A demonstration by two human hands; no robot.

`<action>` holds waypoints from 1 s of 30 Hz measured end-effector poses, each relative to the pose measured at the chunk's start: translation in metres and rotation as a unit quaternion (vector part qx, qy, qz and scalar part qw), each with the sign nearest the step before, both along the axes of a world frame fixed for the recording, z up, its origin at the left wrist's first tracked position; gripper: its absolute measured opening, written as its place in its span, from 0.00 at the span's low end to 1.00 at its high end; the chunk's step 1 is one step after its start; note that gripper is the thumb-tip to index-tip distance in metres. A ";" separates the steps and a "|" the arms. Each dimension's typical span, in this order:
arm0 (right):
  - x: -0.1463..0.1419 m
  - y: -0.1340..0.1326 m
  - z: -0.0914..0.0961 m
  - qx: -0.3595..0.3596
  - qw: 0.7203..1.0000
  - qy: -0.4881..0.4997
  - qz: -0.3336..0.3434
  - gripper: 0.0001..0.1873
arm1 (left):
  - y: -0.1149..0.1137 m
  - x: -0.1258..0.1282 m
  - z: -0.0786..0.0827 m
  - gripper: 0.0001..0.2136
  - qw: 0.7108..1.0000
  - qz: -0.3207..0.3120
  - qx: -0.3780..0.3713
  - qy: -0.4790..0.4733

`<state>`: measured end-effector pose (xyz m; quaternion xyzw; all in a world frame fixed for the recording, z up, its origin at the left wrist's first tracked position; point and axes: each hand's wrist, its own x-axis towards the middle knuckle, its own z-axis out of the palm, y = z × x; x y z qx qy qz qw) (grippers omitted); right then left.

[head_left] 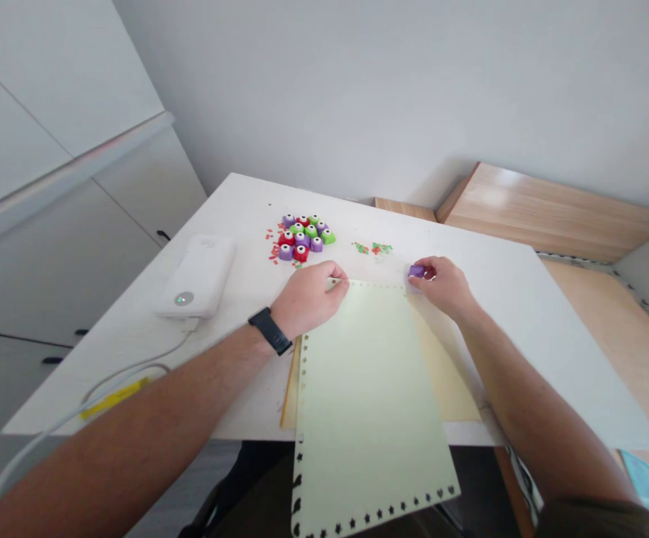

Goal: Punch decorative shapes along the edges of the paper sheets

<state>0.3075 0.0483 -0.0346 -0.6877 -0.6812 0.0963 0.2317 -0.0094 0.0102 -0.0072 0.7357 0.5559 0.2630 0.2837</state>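
Observation:
My left hand [314, 295], with a dark watch on its wrist, pinches the far left corner of a pale green sheet of paper [372, 388]. Small star and heart shaped holes run along the sheet's left, near and far edges. Its near end hangs over the table's front edge. In my right hand [444, 282] is a purple craft punch [416, 273], held between thumb and fingers just beyond the sheet's far right corner. Whether the punch touches the paper I cannot tell. Underneath the green sheet lies a yellowish stack of paper [452, 381].
Several purple, red and green craft punches [302, 240] stand grouped at the back, with red paper bits around them. Small green and red cut-outs [380, 249] lie to their right. A white power bank-like device [198, 276] with a cable [156, 357] sits on the left.

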 end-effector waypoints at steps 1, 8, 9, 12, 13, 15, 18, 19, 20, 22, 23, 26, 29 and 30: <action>-0.001 -0.001 -0.001 -0.005 1.000 -0.003 0.003 0.17 | 0.000 0.000 0.000 0.12 1.000 -0.001 -0.001 0.000; -0.039 0.019 -0.001 -0.011 0.999 0.007 0.039 0.15 | -0.001 -0.001 0.001 0.12 1.000 -0.007 0.003 0.007; -0.044 0.023 0.000 -0.007 0.999 0.007 0.041 0.15 | -0.001 -0.001 0.000 0.12 1.000 -0.007 0.003 0.007; -0.047 0.029 0.002 0.006 0.999 0.005 0.037 0.15 | 0.001 -0.001 0.000 0.12 1.000 -0.009 0.001 0.008; -0.044 0.030 0.003 0.008 0.999 0.003 0.033 0.15 | 0.001 -0.001 -0.001 0.12 1.000 -0.010 0.001 0.008; -0.036 0.029 0.004 0.007 1.000 -0.002 0.022 0.16 | 0.001 -0.001 -0.001 0.12 1.000 -0.009 0.001 0.007; -0.020 0.024 0.004 0.000 1.000 -0.012 0.003 0.16 | 0.001 -0.001 -0.001 0.12 1.000 -0.008 -0.001 0.004; -0.016 0.022 0.004 -0.003 1.000 -0.014 -0.001 0.17 | 0.001 -0.001 -0.001 0.12 1.000 -0.008 -0.002 0.002; -0.015 0.020 0.004 -0.007 1.000 -0.016 -0.002 0.17 | 0.000 -0.001 -0.001 0.13 1.000 -0.009 -0.003 0.001; -0.016 0.016 0.004 -0.017 1.000 -0.017 0.008 0.17 | 0.000 0.000 -0.001 0.13 1.000 -0.009 -0.004 -0.001; -0.020 0.015 0.004 -0.023 0.999 -0.016 0.017 0.17 | 0.000 0.000 -0.001 0.13 1.000 -0.010 -0.005 -0.002; -0.036 0.015 0.002 -0.029 0.999 -0.013 0.042 0.16 | 0.000 0.000 -0.001 0.13 1.000 -0.011 -0.006 0.001; -0.050 0.022 0.001 -0.024 0.999 -0.011 0.044 0.15 | 0.000 0.000 -0.001 0.13 1.000 -0.011 -0.007 0.003; -0.052 0.025 0.001 -0.022 0.999 -0.011 0.041 0.15 | 0.000 0.000 -0.001 0.13 1.000 -0.011 -0.007 0.003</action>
